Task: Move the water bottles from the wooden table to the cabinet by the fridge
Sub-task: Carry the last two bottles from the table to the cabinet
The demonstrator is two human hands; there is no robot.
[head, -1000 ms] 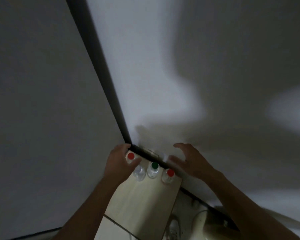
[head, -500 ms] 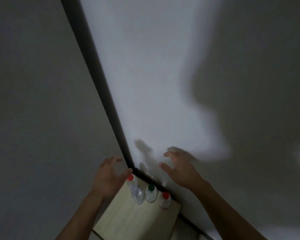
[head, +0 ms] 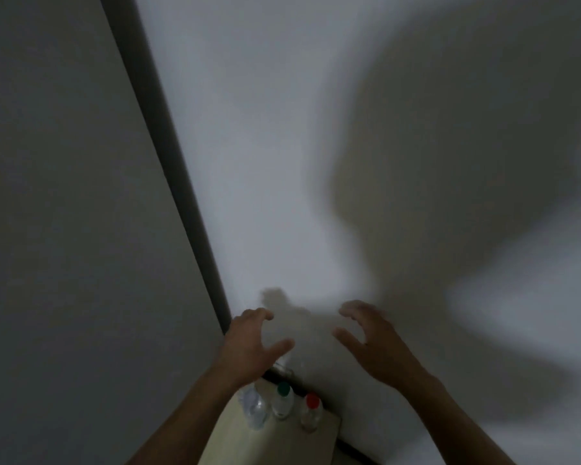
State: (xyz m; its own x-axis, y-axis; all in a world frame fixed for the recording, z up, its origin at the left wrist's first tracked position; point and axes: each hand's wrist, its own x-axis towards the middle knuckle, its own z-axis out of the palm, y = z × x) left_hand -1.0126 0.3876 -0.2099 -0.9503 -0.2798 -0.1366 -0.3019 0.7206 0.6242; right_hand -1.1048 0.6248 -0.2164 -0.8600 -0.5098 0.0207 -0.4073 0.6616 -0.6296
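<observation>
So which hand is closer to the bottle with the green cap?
Left. The left hand hovers just above and left of the green-capped bottle, holding nothing. The right hand is farther off, up to its right, also empty.

white wall [head: 265, 162] | grey panel [head: 64, 229] at left | dark vertical strip [head: 168, 169] between them

Room dimly lit. A grey panel [head: 64, 229] fills the left side, edged by a dark vertical strip [head: 168, 156]. To its right, a white wall [head: 249, 146] carries broad soft shadows [head: 450, 162]. A pale wooden top [head: 275, 441] sits low against the wall's foot.
</observation>
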